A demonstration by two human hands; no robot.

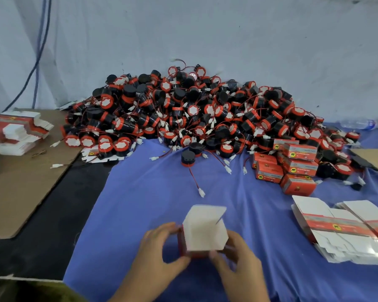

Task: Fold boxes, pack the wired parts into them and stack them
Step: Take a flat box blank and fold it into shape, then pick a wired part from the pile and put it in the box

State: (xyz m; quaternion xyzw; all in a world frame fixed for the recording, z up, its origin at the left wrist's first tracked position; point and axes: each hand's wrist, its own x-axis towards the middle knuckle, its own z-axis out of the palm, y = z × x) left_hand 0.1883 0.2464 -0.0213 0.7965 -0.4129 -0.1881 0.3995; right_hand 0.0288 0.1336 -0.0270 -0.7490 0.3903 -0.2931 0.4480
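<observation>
Head view: grips a box [203, 233], white flaps up, at the near worktop [140, 203], left hand [159, 243] curled round its red side, right hand [236, 256] pinching its near edge. Behind, heaped wired parts [194, 112]; right, packed boxes [292, 168].

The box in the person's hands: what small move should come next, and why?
Probably tuck the upright white flap down: the left hand and right hand both grip the red box, and its end stands open.
</observation>
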